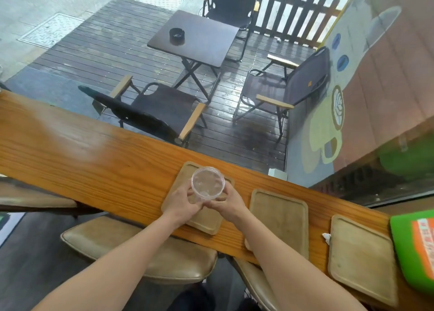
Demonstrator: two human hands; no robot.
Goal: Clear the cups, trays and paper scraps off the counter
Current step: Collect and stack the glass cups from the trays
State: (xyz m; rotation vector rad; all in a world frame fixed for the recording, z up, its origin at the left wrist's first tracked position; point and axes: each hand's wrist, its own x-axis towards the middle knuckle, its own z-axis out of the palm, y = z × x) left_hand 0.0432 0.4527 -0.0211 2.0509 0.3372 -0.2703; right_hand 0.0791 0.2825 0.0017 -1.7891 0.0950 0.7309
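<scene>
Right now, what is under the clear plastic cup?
A wooden tray on the counter lies under the cup, gripped by the left hand and right hand. They hide its base, so whether it touches is unclear.

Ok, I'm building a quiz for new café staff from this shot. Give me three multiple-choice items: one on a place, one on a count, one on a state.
1. Where is the clear cup?
A) on the outdoor table
B) on a stool
C) at the leftmost tray

2. How many wooden trays lie on the counter?
A) two
B) three
C) five

3. What are the hands doing?
A) both hold the cup
B) both rest flat
C) one lifts a tray

Answers:
1 C: the cup shows against that tray's far end.
2 B: there are the leftmost one, the middle tray and the right tray.
3 A: the left hand and right hand curl round the cup's sides.
</scene>
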